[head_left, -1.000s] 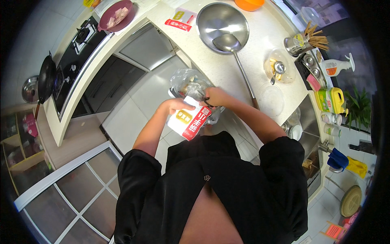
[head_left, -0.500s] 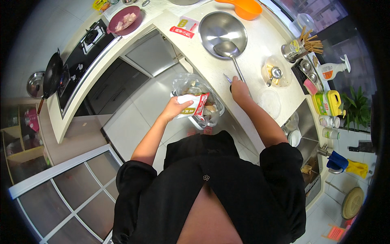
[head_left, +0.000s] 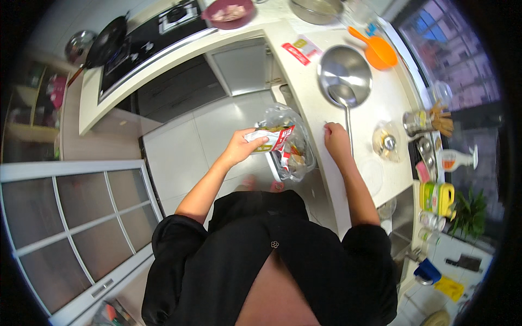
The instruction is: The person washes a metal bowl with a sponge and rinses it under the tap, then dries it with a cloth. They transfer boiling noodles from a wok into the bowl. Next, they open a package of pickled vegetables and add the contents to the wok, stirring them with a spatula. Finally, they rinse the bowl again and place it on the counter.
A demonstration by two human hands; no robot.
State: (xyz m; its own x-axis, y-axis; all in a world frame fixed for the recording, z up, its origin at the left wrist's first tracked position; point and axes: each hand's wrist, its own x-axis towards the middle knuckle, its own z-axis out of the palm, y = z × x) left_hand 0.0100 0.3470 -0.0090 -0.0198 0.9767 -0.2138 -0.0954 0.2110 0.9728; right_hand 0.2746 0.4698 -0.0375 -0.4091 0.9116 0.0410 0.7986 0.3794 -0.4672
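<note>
My left hand (head_left: 242,148) grips a white, red and green food packet (head_left: 274,138), its fingers and thumb closed round one end. The packet hangs over a trash bin lined with a clear plastic bag (head_left: 304,168), with scraps inside. My right hand (head_left: 338,142) is closed near the counter's edge. Whatever it holds is mostly hidden; a small dark tip shows by the fingers. Beside it lies the long handle of a metal ladle (head_left: 344,96), whose bowl rests in a steel mixing bowl (head_left: 353,68).
A red packet (head_left: 296,53) and an orange scoop (head_left: 380,52) lie on the white counter (head_left: 315,103). A clear bowl with a spoon (head_left: 386,141) stands farther right, near a chopstick holder (head_left: 416,122). The stove (head_left: 149,46) with a black wok (head_left: 109,41) is far left.
The view has turned, shifting the counter rightward. My right hand has moved off the ladle handle toward the counter edge. The slim metal tool showing at its fingers is now largely hidden.
</note>
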